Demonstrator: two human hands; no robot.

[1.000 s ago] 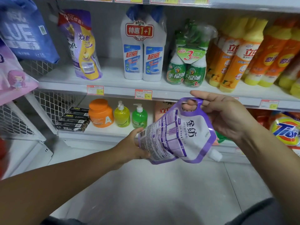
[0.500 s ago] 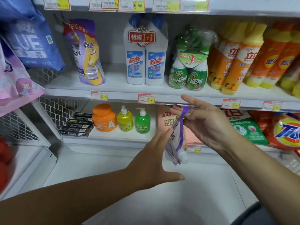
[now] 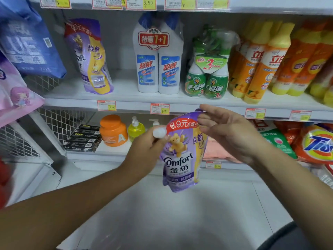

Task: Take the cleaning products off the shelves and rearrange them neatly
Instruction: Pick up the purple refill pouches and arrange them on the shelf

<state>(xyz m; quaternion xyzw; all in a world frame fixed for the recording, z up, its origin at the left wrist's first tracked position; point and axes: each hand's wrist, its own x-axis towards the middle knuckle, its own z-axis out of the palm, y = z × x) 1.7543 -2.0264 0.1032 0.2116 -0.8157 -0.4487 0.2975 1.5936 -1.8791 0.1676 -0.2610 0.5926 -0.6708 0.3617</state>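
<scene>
A purple Comfort softener pouch [image 3: 181,159] hangs upright in front of the shelves, its printed front facing me. My left hand [image 3: 146,150] pinches its white spout cap [image 3: 159,132] at the upper left corner. My right hand [image 3: 228,130] holds the pouch's top right handle, fingers spread. A matching purple pouch [image 3: 90,58] leans on the middle shelf [image 3: 126,100] at the left. Beside it stand twin white toilet-cleaner bottles [image 3: 158,69], a green spray pack [image 3: 207,76] and orange dish-soap bottles [image 3: 255,69].
The lower shelf holds black boxes [image 3: 82,139], an orange jar [image 3: 113,130], a yellow pump bottle [image 3: 136,129] and detergent bags [image 3: 317,143] on the right. Blue and pink bags [image 3: 27,51] hang at the left over wire mesh. White floor lies below.
The pouch has turned from edge-on to front-facing and upright. My left hand, open and off it half a second ago, now grips the spout cap.
</scene>
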